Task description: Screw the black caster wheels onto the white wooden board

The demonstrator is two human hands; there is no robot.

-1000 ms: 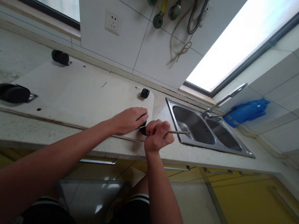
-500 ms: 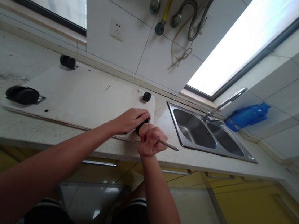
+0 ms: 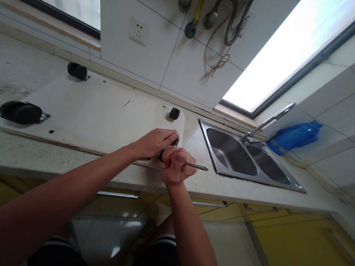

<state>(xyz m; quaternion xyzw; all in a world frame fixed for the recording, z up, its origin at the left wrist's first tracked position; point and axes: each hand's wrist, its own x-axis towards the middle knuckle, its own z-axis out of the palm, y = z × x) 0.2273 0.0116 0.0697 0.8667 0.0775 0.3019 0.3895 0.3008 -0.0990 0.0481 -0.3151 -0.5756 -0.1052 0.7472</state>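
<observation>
A white board [image 3: 102,111] lies on the countertop with black caster wheels at its corners. My left hand [image 3: 155,143] is closed over the near right caster [image 3: 175,142], most of which the hands hide. Right against it, my right hand [image 3: 177,164] is a fist around a screwdriver [image 3: 197,166]; its metal shaft points right and its handle is covered. The far right caster [image 3: 174,113] stands just beyond. At the board's other end are the near left caster [image 3: 21,112] and the far left caster [image 3: 77,70].
To the right, a double steel sink [image 3: 227,152] with a tap [image 3: 273,119] is set into the countertop [image 3: 139,178]. Blue rubber gloves [image 3: 296,137] lie behind it. Hoses and a wall socket [image 3: 138,31] are on the tiled wall. Yellow cabinets [image 3: 322,245] run below.
The board has shifted slightly left at its left end. My right fist and the screwdriver have moved a little left, and the shaft has turned closer to level.
</observation>
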